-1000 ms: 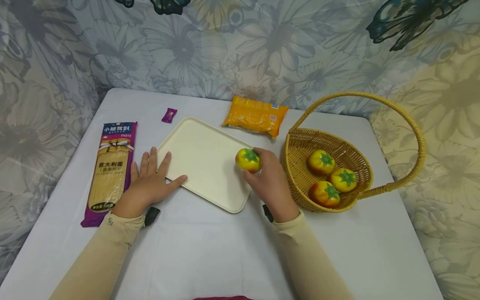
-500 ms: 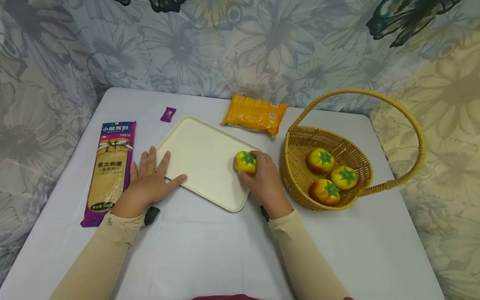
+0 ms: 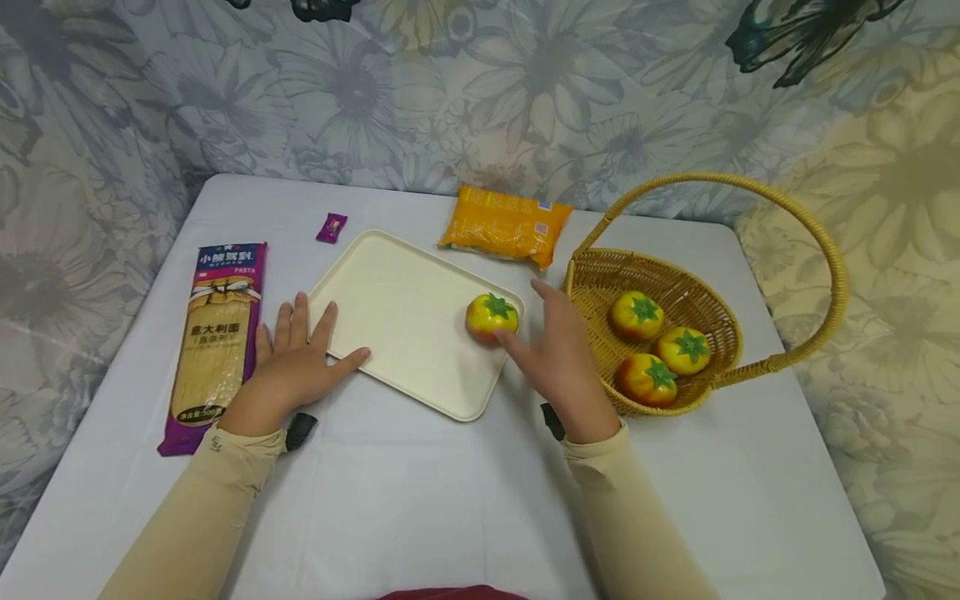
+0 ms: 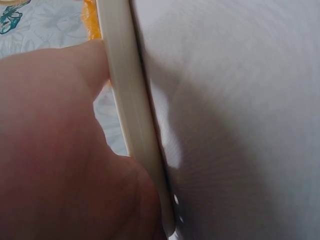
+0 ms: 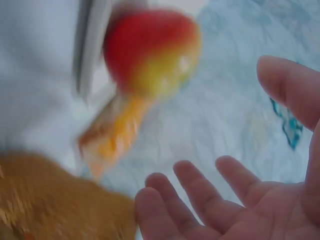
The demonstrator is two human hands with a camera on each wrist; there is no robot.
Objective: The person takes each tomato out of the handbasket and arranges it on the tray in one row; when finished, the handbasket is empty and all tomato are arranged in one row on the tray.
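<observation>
My left hand (image 3: 288, 375) rests with spread fingers on the near left edge of a cream rectangular tray (image 3: 401, 317). In the left wrist view its thumb and a finger touch the tray's rim (image 4: 127, 95). On the tray's right end sits a yellow-red tomato (image 3: 489, 320) with a green star-shaped top. My right hand (image 3: 561, 354) is just right of this tomato, fingers extended and holding nothing. The right wrist view shows the palm and fingers (image 5: 195, 192) apart from the blurred tomato (image 5: 150, 55).
Right of the tray, a tall-handled wicker basket (image 3: 731, 321) holds three similar tomatoes (image 3: 651, 382). An orange packet (image 3: 504, 225) lies behind the tray. At left are a long pasta packet (image 3: 217, 333) and a small purple wrapped candy (image 3: 332, 227). A patterned cloth wall (image 3: 420, 108) backs the table.
My right hand lowered the tomato slightly leftward onto the tray's right end, then let go and drew back to the right. My left hand stayed on the tray's edge.
</observation>
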